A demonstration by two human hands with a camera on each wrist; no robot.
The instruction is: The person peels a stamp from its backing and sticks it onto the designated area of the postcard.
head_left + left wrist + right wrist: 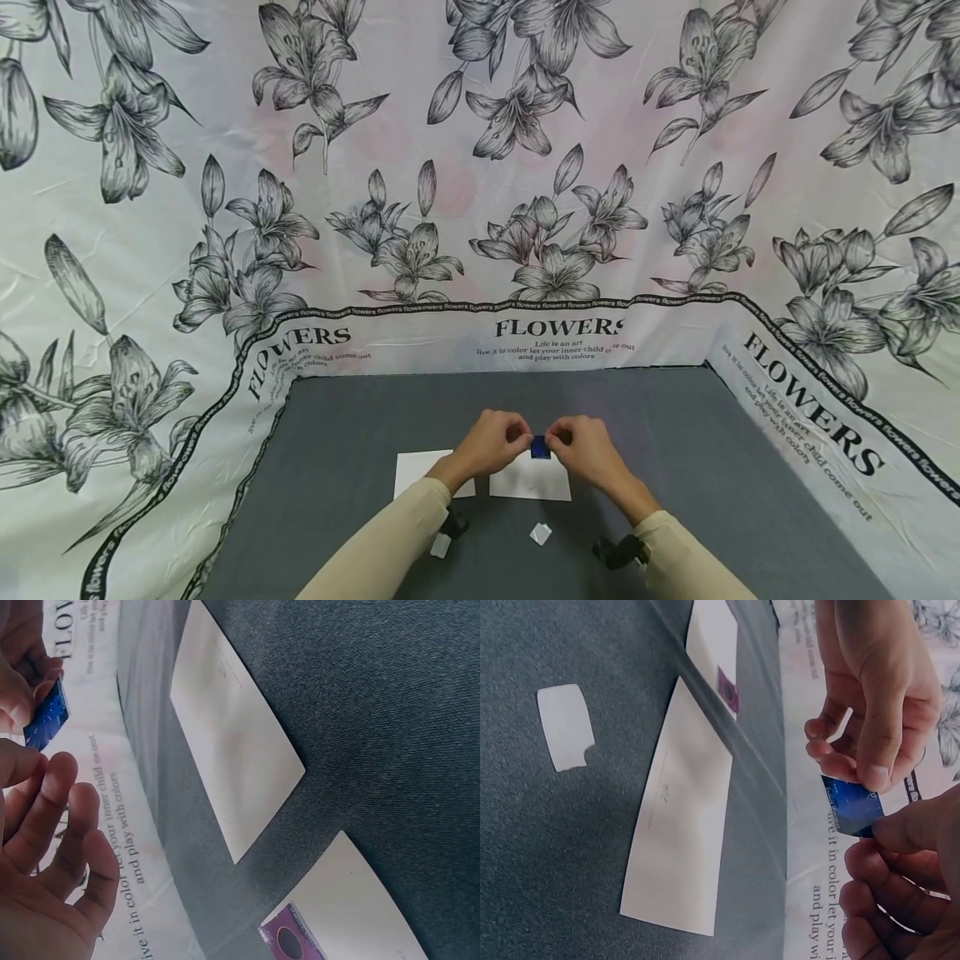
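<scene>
Between both hands is a small dark blue postage stamp [540, 447] with a toothed edge, seen close in the left wrist view. My left hand [491, 442] pinches one side of it between thumb and finger. My right hand [590, 450] pinches the opposite side the same way. Held up, the stamp overlaps the top edge of the right-hand white envelope [530, 481] in the head view. Beside that lies another white envelope [420, 473], partly hidden by my left hand and wrist. A purple stamp [289, 939] sits at its corner.
A small white paper scrap [540, 533] with a torn notch lies in front of the right envelope. Another white scrap [441, 546] is near my left sleeve. Flower-printed cloth [555, 342] borders the dark grey table surface [360, 417] at the back and sides.
</scene>
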